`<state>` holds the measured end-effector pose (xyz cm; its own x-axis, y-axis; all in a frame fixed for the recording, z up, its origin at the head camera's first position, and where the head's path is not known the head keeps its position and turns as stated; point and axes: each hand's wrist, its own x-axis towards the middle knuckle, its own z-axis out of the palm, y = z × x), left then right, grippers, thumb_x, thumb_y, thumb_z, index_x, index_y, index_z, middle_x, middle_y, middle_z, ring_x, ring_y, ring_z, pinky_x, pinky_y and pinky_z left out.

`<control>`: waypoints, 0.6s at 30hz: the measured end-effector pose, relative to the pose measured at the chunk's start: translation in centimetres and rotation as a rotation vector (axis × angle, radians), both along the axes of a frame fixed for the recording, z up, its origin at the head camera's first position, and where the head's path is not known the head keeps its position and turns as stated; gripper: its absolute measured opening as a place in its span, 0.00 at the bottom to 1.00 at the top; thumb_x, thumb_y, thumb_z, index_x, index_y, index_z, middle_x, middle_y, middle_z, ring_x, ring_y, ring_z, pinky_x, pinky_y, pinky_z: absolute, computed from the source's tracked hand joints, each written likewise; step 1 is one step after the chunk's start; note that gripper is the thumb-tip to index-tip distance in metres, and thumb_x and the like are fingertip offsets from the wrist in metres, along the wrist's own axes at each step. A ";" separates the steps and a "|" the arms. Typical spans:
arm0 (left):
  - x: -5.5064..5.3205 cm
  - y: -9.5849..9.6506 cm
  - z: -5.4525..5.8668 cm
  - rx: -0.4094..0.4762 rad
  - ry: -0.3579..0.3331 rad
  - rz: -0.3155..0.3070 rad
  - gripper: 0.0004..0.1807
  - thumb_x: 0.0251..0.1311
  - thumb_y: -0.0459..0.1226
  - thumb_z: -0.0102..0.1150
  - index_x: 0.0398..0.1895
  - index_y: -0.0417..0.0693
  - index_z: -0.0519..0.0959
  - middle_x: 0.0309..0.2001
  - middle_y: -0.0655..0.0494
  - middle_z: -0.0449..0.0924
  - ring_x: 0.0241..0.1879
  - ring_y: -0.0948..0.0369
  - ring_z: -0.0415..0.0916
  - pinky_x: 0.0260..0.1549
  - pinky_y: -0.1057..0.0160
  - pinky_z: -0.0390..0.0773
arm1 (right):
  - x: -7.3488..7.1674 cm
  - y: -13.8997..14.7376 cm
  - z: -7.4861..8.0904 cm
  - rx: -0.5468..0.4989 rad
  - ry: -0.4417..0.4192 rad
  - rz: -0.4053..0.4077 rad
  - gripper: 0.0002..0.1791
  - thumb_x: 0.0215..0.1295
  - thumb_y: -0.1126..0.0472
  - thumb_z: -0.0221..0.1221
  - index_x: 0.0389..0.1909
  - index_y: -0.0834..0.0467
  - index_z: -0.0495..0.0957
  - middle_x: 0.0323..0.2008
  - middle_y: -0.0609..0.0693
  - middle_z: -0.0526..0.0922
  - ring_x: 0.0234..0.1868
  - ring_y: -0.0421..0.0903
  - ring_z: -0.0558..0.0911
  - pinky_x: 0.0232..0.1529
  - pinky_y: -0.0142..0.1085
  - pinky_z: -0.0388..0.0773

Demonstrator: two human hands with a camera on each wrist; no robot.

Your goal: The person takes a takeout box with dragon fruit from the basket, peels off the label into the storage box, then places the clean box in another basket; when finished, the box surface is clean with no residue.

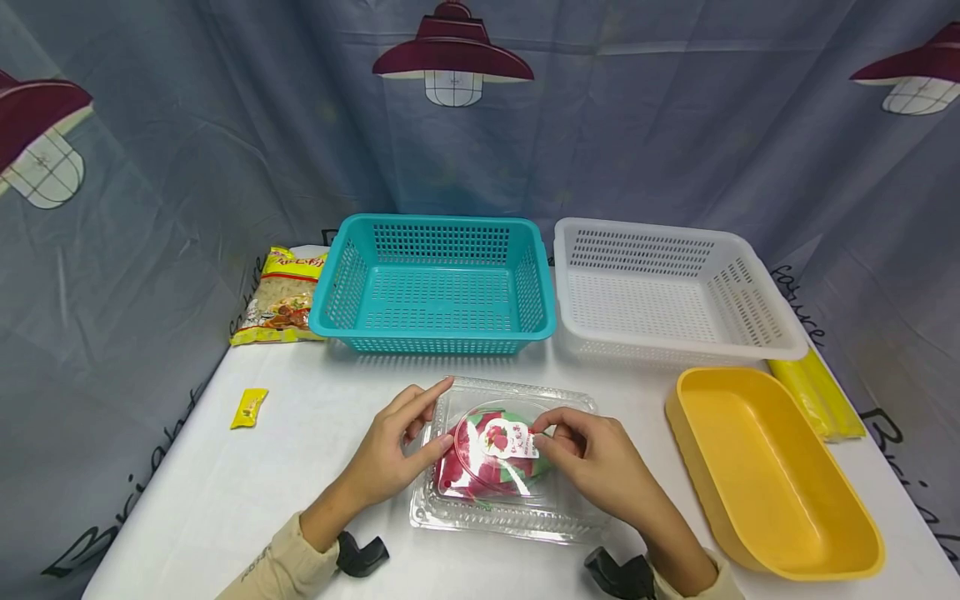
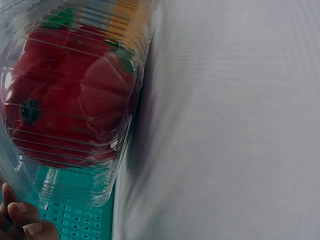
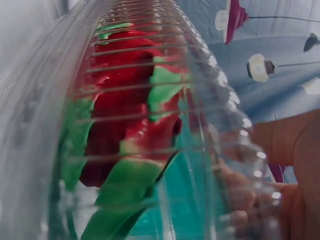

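Observation:
A clear plastic clamshell box (image 1: 510, 522) lies closed on the table in front of me. Through its wall shows a red and green fruit (image 2: 75, 95), which looks like a dragon fruit. On the lid is a white label (image 1: 517, 440) with a red fruit picture. My right hand (image 1: 600, 458) pinches the label's right edge between thumb and index finger. The left hand (image 1: 390, 446) rests at the box's left side, thumb on the lid and fingers extended along the edge. In the right wrist view, the box's ribbed wall blurs part of the right hand.
Behind the box stand a teal basket (image 1: 435, 343) and a white basket (image 1: 675, 346). A yellow tub (image 1: 780, 483) is at the right, beside yellow packaging (image 1: 821, 396). At the left are a food bag (image 1: 281, 300) and a small yellow packet (image 1: 249, 408).

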<state>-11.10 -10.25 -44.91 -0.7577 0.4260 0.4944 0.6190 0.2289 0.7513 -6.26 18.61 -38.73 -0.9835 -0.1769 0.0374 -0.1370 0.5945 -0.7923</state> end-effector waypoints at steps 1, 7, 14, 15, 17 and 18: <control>0.0 0.0 0.0 0.000 0.001 0.000 0.36 0.62 0.35 0.68 0.74 0.45 0.69 0.36 0.55 0.68 0.27 0.60 0.63 0.24 0.64 0.66 | 0.0 0.0 0.0 -0.010 -0.009 0.010 0.04 0.65 0.55 0.70 0.37 0.47 0.84 0.19 0.41 0.69 0.20 0.37 0.67 0.21 0.31 0.65; 0.0 -0.1 -0.2 -0.003 0.001 -0.002 0.35 0.62 0.36 0.68 0.74 0.45 0.70 0.37 0.57 0.67 0.27 0.60 0.63 0.24 0.65 0.66 | 0.2 0.3 0.1 -0.072 -0.051 0.057 0.13 0.61 0.48 0.73 0.42 0.47 0.84 0.19 0.42 0.66 0.21 0.36 0.65 0.24 0.31 0.64; -0.1 -0.1 -0.1 -0.005 -0.004 0.000 0.35 0.62 0.36 0.68 0.74 0.44 0.70 0.37 0.55 0.68 0.28 0.60 0.63 0.24 0.64 0.66 | 0.4 0.2 0.0 -0.095 0.032 0.074 0.10 0.64 0.49 0.71 0.44 0.44 0.83 0.22 0.42 0.69 0.23 0.38 0.68 0.23 0.32 0.65; -0.1 -0.1 -0.1 -0.004 -0.005 0.000 0.35 0.62 0.36 0.68 0.74 0.44 0.70 0.36 0.54 0.68 0.27 0.60 0.63 0.24 0.64 0.66 | 0.5 0.2 0.0 -0.093 0.049 0.075 0.10 0.65 0.50 0.70 0.44 0.43 0.83 0.23 0.42 0.70 0.24 0.39 0.69 0.23 0.33 0.65; -0.1 -0.1 -0.1 -0.004 -0.005 0.001 0.35 0.62 0.35 0.68 0.74 0.44 0.70 0.37 0.54 0.68 0.27 0.60 0.63 0.24 0.64 0.66 | 0.5 0.2 -0.1 -0.087 0.081 0.078 0.08 0.66 0.51 0.69 0.45 0.41 0.83 0.26 0.41 0.73 0.25 0.39 0.71 0.24 0.34 0.66; -0.1 -0.1 -0.1 -0.005 -0.006 0.001 0.35 0.62 0.35 0.68 0.74 0.45 0.69 0.37 0.54 0.68 0.27 0.60 0.63 0.24 0.64 0.66 | 0.5 0.2 -0.1 -0.084 0.095 0.079 0.08 0.67 0.51 0.68 0.45 0.41 0.84 0.28 0.40 0.75 0.26 0.40 0.71 0.24 0.34 0.67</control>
<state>-11.21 -10.36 -45.01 -0.7613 0.4273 0.4878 0.6140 0.2331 0.7541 -5.78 18.77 -38.86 -0.9581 -0.2455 0.1472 -0.2570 0.5113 -0.8201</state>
